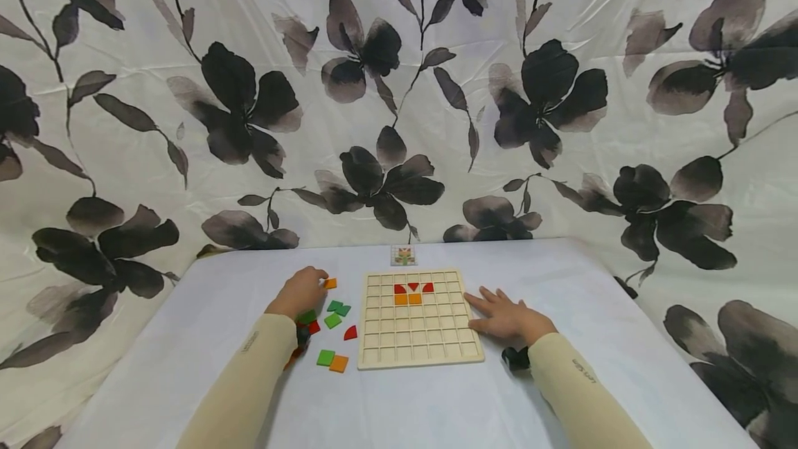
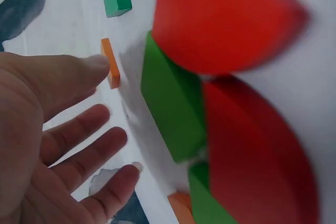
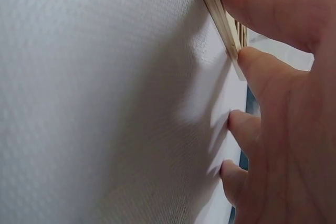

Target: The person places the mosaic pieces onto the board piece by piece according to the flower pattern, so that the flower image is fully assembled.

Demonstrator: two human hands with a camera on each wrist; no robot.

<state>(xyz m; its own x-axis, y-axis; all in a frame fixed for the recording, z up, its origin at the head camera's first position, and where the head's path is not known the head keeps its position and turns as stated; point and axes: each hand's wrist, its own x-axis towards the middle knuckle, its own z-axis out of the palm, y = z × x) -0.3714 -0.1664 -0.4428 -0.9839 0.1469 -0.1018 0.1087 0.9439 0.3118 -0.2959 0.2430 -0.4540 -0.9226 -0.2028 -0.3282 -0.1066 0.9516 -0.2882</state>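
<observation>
My left hand [image 1: 303, 291] is at the left of the board, thumb and index finger at a square orange tile [image 1: 330, 283]. In the left wrist view the thumb tip overlaps this orange tile [image 2: 111, 64], the index finger is mostly hidden behind the thumb, and the other fingers are spread loosely. A wooden grid board [image 1: 416, 348] lies in the middle, holding red pieces [image 1: 413, 287] in one row and orange squares [image 1: 408, 299] below. My right hand [image 1: 503, 316] rests at its right edge, fingers spread, with thumb and index finger touching the board's side [image 3: 223, 22].
Loose green tiles [image 1: 333, 321], a red quarter-round piece [image 1: 350, 332], and a green square [image 1: 325, 357] beside an orange one [image 1: 339, 364] lie left of the board. Several more sit under the left wrist. A small pattern card [image 1: 403, 255] lies behind the board, before a floral cloth [image 1: 374, 179].
</observation>
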